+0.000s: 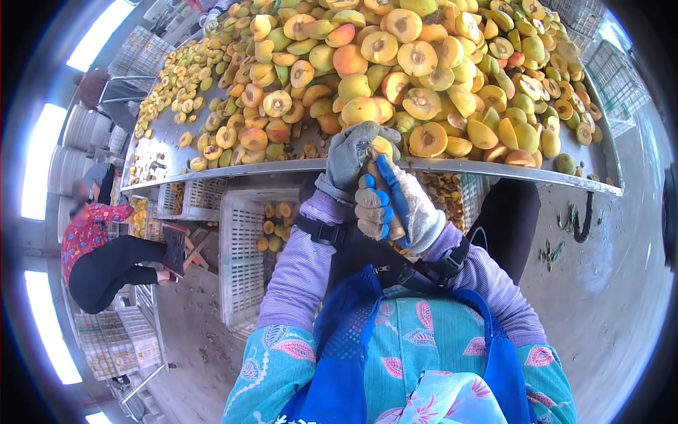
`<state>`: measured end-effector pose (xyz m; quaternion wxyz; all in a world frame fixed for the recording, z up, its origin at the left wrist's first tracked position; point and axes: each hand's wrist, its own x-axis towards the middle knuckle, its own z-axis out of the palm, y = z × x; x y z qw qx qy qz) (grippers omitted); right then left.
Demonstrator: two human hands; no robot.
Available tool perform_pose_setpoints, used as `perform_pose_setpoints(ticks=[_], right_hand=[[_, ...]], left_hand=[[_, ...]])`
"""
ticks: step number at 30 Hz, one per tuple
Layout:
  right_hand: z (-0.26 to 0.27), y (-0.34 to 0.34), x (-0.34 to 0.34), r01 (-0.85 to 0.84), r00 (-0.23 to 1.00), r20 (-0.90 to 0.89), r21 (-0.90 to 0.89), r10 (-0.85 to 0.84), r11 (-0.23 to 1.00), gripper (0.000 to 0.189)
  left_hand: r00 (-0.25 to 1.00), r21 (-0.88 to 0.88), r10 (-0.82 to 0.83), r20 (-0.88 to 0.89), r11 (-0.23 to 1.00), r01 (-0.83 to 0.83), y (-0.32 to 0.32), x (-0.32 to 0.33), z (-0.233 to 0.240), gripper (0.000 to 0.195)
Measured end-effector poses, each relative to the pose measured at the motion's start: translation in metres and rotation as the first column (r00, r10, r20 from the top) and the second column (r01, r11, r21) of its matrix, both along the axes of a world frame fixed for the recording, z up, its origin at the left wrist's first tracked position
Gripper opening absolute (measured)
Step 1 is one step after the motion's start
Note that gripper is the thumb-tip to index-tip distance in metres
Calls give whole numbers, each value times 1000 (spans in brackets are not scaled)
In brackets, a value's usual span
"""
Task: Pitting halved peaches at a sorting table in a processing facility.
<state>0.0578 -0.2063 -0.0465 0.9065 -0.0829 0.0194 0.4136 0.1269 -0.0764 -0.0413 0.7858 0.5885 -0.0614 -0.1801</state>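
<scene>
My left hand, in a grey glove, is closed around a yellow fruit half just over the metal table's near edge. My right hand, in a white and blue glove, grips the wooden handle of a tool whose tip meets the fruit; the tip itself is mostly hidden by the gloves. Halved yellow and reddish stone fruits, several with the stone still in them, lie heaped on the table directly beyond my hands.
The metal table's raised rim runs across before me. Below it stand a white plastic crate with fruit and another crate. At the left a person in a red patterned top bends near stacked crates. Leaves lie on the right floor.
</scene>
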Motion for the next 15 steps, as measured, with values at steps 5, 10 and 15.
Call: perform_pose_setpoints(ticks=[5, 10, 15], right_hand=[[6, -2, -3, -3, 997, -72, 68, 8, 998, 41], [7, -3, 1, -69, 995, -57, 157, 79, 985, 40], [20, -25, -16, -45, 957, 276, -175, 93, 984, 44]], left_hand=[[962, 296, -205, 178, 944, 146, 5, 12, 2, 42], [989, -291, 33, -143, 954, -74, -9, -9, -11, 46], [769, -481, 452, -452, 602, -637, -6, -34, 6, 45]])
